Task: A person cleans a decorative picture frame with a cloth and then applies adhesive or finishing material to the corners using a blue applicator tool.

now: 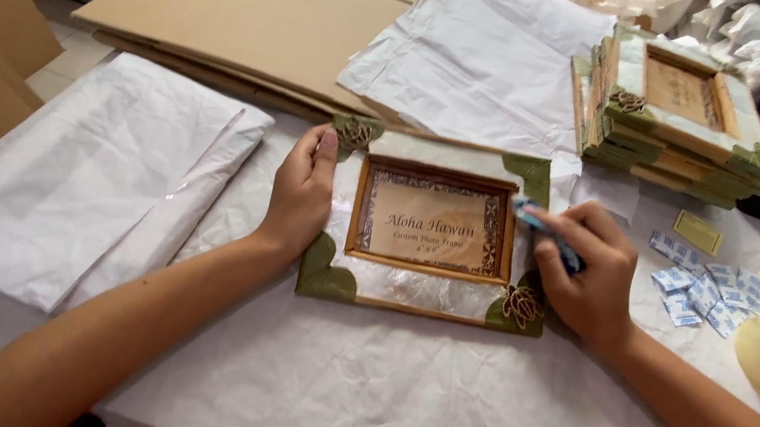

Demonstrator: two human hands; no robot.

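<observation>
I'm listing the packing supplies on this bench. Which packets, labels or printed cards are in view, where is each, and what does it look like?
Printed card: inside the picture frame between both hands; tan rectangle, dark patterned border.
Small sachets: loose pile right of the right hand; white squares with blue print.
Yellow tag: above the sachets; small flat rectangle.
Blue-and-white packet: pinched in the right hand's fingers.
Left hand: rests on the frame's left edge.

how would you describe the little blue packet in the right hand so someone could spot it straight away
Start at the white paper-covered table and find the photo frame with green corners lying flat between the two hands. At its right edge, the right hand pinches a small blue-and-white sachet. Similar sachets lie loose farther right; this is the only one held, touching the frame.
</observation>
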